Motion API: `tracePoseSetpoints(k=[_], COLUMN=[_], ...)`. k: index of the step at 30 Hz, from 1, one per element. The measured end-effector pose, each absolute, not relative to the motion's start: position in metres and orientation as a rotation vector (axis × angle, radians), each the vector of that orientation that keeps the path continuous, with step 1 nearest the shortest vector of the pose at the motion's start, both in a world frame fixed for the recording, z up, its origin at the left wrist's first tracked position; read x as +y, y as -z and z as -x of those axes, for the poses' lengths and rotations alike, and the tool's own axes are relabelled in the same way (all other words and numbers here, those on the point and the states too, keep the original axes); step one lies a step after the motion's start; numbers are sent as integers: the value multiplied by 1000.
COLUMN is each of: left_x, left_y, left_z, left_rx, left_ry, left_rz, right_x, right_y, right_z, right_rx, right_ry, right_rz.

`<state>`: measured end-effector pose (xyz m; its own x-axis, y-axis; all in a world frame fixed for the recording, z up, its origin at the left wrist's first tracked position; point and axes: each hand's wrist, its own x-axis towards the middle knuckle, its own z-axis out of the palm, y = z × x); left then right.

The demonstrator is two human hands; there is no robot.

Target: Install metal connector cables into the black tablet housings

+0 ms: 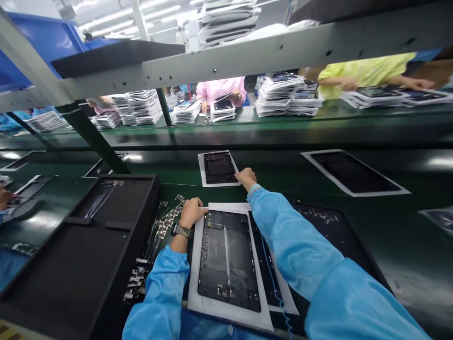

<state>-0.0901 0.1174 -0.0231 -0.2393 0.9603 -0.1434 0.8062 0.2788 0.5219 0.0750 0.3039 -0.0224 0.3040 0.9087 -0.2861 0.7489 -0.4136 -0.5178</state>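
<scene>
A dark tablet back shell (226, 259) lies on a white sheet (198, 283) right in front of me. My left hand (191, 212), with a wristwatch, rests closed at the sheet's upper left corner. My right hand (245, 178) reaches forward and touches the lower right corner of a second tablet shell on its white sheet (218, 168) on the green conveyor belt (283, 174). A third shell (264, 264) lies partly hidden under my right sleeve.
A black tray (81, 255) stands at the left, with strips of small connector parts (155, 241) beside it. Another tablet on a sheet (354, 172) lies at the right. People in pink and yellow work behind stacks of sheets (279, 94) across the belt.
</scene>
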Motion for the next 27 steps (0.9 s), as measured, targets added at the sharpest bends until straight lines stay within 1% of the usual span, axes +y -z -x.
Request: tracePoseSetpoints(k=[8,13,21,27], left_x=[126,126,125,146], left_y=[14,14,1,-2], left_z=[84,84,80,84], left_rx=[2007,1976,1862,1757], left_ry=[-414,-392,-567,-666], left_rz=[-1547,-1440,-1362,-1305], right_x=[306,302,283,266], right_y=[12,7,-3,-14], right_z=[-59,-55,-60,-88], right_rx=[-1418,-1406,-1160,-939], right_ry=[-1003,-1182,-1507,-1560], right_rz=[2265,2112,1782,1607])
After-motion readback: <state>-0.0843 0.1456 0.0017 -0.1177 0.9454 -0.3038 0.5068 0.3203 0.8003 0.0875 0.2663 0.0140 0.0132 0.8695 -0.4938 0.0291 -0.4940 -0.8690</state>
